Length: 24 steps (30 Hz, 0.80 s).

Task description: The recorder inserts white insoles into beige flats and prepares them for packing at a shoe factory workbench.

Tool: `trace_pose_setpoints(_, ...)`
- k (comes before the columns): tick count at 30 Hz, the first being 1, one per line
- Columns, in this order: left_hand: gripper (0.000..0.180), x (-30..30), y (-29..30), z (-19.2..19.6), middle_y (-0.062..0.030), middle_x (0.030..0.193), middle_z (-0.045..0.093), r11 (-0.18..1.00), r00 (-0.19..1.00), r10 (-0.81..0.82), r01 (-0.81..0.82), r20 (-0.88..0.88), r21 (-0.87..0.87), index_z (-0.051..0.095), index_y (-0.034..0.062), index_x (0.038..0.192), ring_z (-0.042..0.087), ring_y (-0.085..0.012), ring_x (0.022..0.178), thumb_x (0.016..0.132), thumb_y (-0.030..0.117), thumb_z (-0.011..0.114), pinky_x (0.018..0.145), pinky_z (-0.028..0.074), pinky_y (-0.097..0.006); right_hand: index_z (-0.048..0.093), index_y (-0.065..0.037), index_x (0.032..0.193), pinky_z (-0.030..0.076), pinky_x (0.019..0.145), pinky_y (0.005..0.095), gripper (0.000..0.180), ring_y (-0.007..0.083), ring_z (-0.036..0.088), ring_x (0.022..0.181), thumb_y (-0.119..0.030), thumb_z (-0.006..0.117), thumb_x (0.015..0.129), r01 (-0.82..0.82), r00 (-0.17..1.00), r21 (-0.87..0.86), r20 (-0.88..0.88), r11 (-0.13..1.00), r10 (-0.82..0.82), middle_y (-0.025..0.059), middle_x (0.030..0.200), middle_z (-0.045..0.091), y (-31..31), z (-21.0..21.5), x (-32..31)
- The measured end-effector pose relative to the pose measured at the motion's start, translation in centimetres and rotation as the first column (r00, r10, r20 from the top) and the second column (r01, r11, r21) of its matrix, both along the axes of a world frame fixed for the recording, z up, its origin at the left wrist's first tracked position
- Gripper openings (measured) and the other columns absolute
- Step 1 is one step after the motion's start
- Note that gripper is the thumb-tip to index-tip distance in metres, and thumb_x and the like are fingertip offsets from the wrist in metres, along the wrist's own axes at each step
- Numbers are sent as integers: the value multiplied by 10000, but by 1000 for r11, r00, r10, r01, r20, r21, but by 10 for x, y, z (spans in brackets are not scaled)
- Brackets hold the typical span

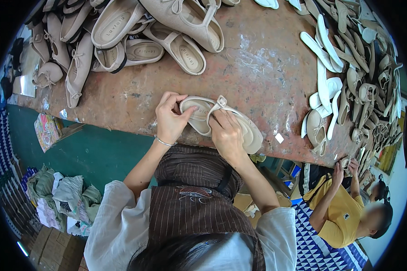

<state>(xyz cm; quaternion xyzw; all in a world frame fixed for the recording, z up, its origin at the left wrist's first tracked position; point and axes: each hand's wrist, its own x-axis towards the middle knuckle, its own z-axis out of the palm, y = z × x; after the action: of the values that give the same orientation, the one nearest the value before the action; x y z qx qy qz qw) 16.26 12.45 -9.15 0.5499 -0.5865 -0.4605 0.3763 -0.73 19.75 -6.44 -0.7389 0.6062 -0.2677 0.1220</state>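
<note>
A beige strapped shoe (202, 107) with a small bow lies at the table's near edge, in front of me. My left hand (170, 118) grips its heel end, with the thumb inside on the insole and the fingers outside round the rim. My right hand (227, 135) is closed on the shoe's middle, by the strap and bow, and its fingertips are hidden inside the opening. Beyond my right hand, a pale, smooth, layered toe end (252, 137) sticks out to the right. I cannot tell whether it is one piece with the shoe.
Finished-looking beige shoes (183, 49) lie heaped at the far left of the worn table (248, 86). White sole-shaped pieces (321, 49) and more shoes (364, 92) crowd the right side. A co-worker in a yellow top (337, 226) handles a shoe at the right. Cloth bundles (70, 194) sit lower left.
</note>
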Motion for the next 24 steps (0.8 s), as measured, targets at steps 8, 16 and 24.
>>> trace_pose_setpoints(8,89,0,-5,-2,-74,804,595,1000,999,10,-10,32,19,681,-53,884,510,-95,580,796,-57,699,534,414,-249,602,6,1246,520,908,374,700,258,653,1061,-154,789,591,-316,949,338,129,887,289,178,1391,546,-11,12,-12)
trace_pose_setpoints(16,25,-1,-9,2,-110,750,574,999,997,-29,28,71,14,631,-43,817,529,-158,585,810,-56,652,545,422,-298,727,-3,1052,332,1150,476,386,257,621,1181,3,622,681,104,957,269,-290,958,-22,137,1115,708,18,30,4)
trace_pose_setpoints(24,110,-20,37,33,-186,724,568,947,889,-313,319,334,37,505,6,803,582,-383,653,802,-4,614,594,445,-459,676,-14,1190,259,1139,588,401,344,557,1252,-36,668,789,617,739,-186,-195,765,-644,206,1342,579,-7,35,-56)
